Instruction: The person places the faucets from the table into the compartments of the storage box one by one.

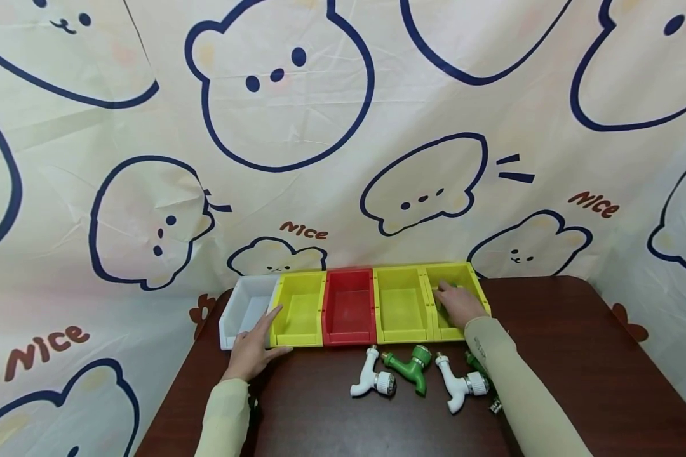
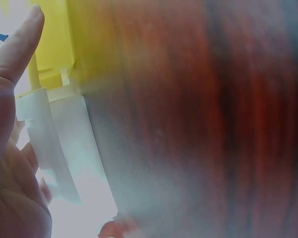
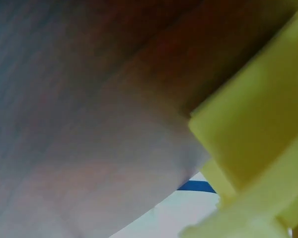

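Note:
My left hand (image 1: 250, 352) lies with fingers spread at the front of the white bin (image 1: 228, 324), its index finger reaching along the left wall of the neighbouring yellow bin (image 1: 298, 311). In the left wrist view, its thumb and palm show beside the bins. My right hand (image 1: 462, 303) reaches down into the rightmost yellow bin (image 1: 473, 276), fingers bent; I cannot tell whether they hold anything. Below the bins lie a white tap (image 1: 368, 376), a green tap (image 1: 413, 368) and another white tap (image 1: 458, 384). A second green tap (image 1: 473, 362) is partly hidden by the right sleeve.
A red bin (image 1: 349, 311) and another yellow bin (image 1: 403, 308) stand in the same row, side by side. The row sits at the back of a dark brown table (image 1: 331, 419), against a cloth (image 1: 343, 209) printed with cartoon bears.

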The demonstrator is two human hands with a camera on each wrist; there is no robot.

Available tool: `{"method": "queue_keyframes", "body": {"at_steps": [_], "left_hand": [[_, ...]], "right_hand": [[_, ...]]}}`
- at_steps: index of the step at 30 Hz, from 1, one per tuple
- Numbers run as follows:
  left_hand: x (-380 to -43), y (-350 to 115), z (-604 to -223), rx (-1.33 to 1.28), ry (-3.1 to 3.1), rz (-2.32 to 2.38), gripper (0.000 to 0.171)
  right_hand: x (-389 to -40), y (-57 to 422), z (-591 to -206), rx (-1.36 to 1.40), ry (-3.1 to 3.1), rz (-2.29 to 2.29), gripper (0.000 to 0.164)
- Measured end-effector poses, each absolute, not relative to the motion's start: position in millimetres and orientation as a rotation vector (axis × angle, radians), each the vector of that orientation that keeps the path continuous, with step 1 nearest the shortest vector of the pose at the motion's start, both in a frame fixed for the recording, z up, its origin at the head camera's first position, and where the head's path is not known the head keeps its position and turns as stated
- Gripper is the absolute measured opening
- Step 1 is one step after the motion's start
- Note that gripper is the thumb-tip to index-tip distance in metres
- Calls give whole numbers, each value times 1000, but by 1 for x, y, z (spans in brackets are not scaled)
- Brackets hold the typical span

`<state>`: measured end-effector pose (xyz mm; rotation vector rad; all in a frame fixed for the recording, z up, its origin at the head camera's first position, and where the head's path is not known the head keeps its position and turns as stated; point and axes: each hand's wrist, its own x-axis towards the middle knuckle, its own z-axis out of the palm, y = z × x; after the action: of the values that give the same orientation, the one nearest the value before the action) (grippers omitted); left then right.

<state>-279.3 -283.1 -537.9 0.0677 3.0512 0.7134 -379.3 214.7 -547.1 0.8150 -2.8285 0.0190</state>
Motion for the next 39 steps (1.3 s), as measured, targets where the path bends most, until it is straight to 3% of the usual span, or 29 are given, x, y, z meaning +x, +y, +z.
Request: {"method": "queue_keyframes", "body": {"at_steps": [5,7,11,20,39], "left_hand": [[-281,-284,-539,83,3059,717,102],[-281,-285,-539,94,3061,718,102],[-281,-286,-539,117,3068,712,102],[-282,-288,-542,108,3074,723,102],[-281,-285,-541,148,3070,691,101]], "right_hand": [[-377,215,-535,769,-2948,157,50],[-376,216,-524,706,-3011,253,61],[-374,225,-492,571,-2975,417,67],[-357,250,-446,400,-2823,443,46],[-282,273,-455,445,-2914,348,35]]}}
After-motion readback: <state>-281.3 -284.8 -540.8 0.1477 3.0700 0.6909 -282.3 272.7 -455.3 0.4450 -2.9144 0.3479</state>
